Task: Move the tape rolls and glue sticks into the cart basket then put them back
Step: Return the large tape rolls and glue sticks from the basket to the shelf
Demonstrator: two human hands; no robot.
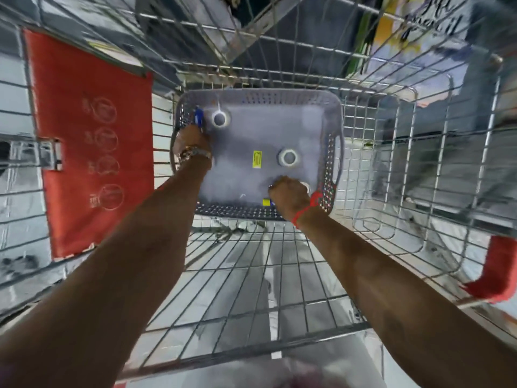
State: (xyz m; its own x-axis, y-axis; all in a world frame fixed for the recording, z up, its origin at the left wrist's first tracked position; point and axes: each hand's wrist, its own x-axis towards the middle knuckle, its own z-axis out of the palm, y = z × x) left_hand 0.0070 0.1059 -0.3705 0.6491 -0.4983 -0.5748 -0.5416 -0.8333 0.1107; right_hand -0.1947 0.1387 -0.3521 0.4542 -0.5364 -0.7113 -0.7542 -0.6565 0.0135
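Glue stick [199,116] in left grip [191,141] points away.

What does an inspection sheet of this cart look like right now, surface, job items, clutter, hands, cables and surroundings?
Surface: grey plastic basket sits on the wire cart floor.
Job's things: two tape rolls lie free in the basket; a third roll shows beside the right hand; a blue glue stick is in the left hand; a yellow-blue item is partly hidden under the right hand.
Clutter: yellow label on the basket floor.
Hands: left hand grips the glue stick; right hand closed, contents unclear.
Cables: nothing seen.
Surroundings: red flap, blurred store floor.
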